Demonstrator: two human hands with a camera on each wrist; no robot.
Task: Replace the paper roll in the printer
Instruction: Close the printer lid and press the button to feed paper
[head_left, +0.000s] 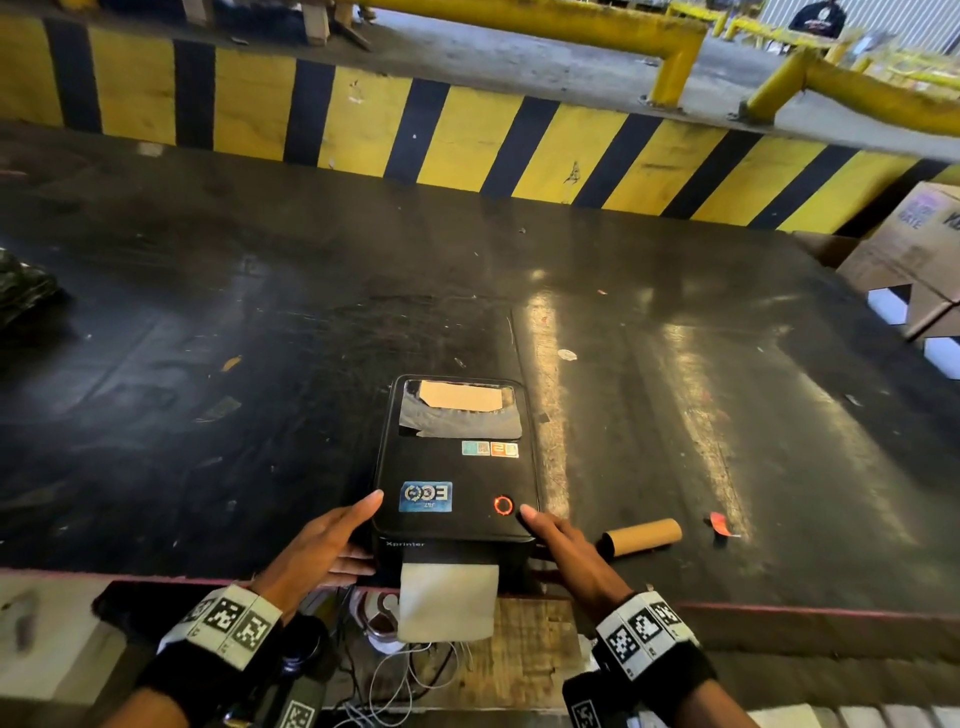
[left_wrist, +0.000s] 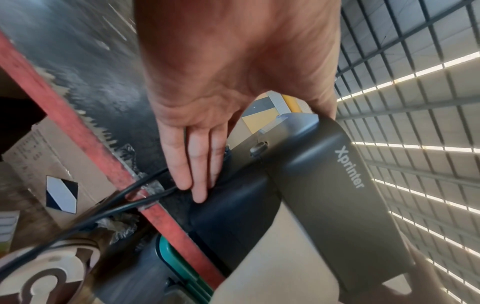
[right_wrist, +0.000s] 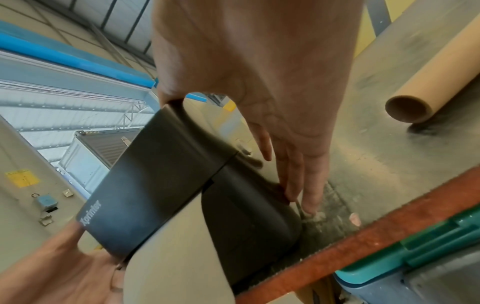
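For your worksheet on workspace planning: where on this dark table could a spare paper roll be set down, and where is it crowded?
Free: the broad dark table left of the printer, and the stretch behind it up to the striped barrier. Crowded: the near edge, where the left hand and right hand flank the printer, with the cardboard core on the right.

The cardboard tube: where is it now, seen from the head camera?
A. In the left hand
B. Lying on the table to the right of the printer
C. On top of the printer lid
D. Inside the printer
B. The empty cardboard tube lies on the dark table, just right of the printer and beyond the right hand; neither hand holds it.
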